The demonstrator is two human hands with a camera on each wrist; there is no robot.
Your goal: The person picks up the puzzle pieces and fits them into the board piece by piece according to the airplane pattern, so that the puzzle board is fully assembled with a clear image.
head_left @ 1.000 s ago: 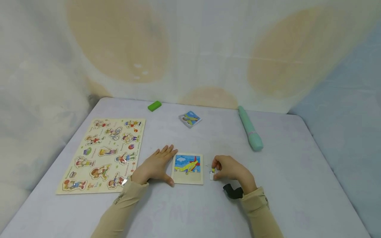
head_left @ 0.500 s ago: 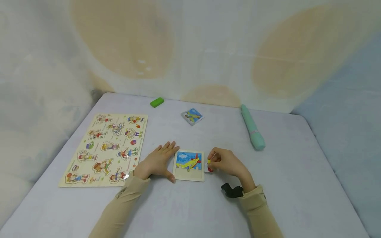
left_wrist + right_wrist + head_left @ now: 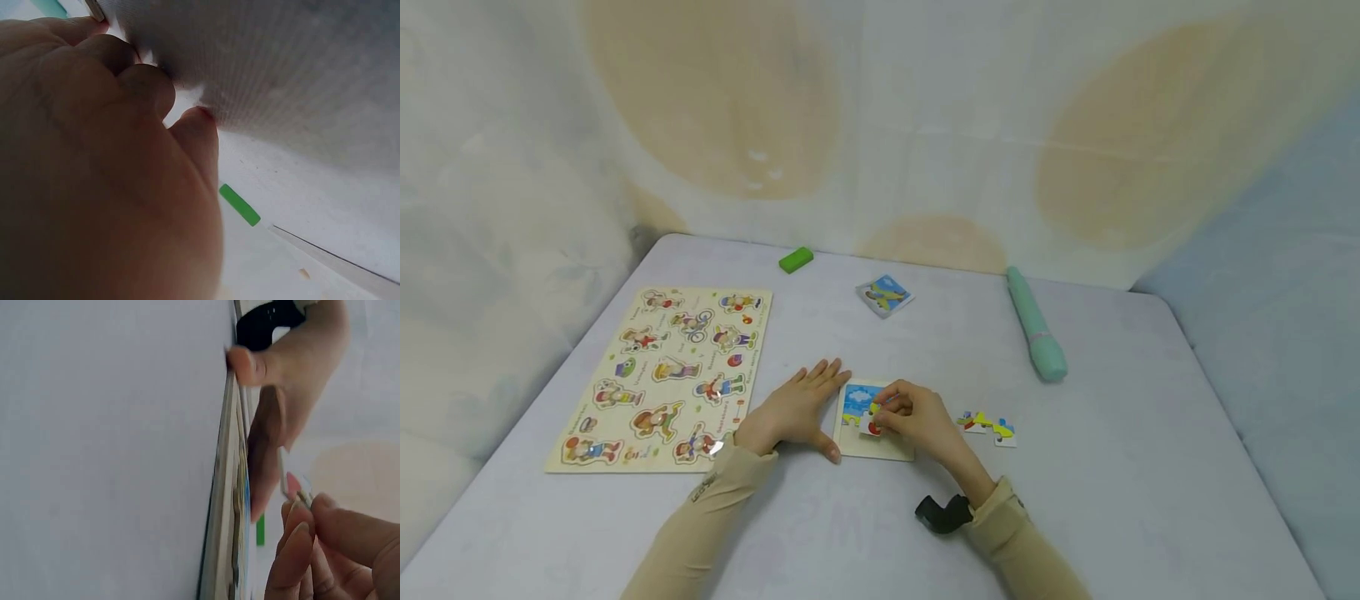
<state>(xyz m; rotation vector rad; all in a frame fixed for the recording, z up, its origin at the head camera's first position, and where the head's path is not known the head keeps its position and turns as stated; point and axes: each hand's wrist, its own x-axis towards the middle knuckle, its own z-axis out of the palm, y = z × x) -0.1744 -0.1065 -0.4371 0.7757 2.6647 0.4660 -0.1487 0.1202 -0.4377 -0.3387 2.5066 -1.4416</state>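
In the head view my left hand (image 3: 797,408) lies with spread fingers along the left side of a small wooden jigsaw tray (image 3: 880,450). Blue sky pieces (image 3: 861,397) fill the tray's upper part, and its lower strip shows bare wood. Over the tray, my right hand (image 3: 921,421) pinches a jigsaw piece (image 3: 868,422) with red and white on it, hiding part of the picture. The right wrist view shows that piece (image 3: 289,481) raised off the tray, between thumb and fingertips. Two loose jigsaw pieces (image 3: 1004,432) lie right of the hand.
A large wooden puzzle board (image 3: 662,375) with sports figures lies at the left. Further back are a green block (image 3: 796,260) and a small airplane picture card (image 3: 885,296). A folded mint-green umbrella-like object (image 3: 1036,325) lies at the back right.
My right hand has moved left, carrying the jigsaw piece from beside the tray to above it. The two loose pieces have come into sight. My left hand keeps its place at the tray.
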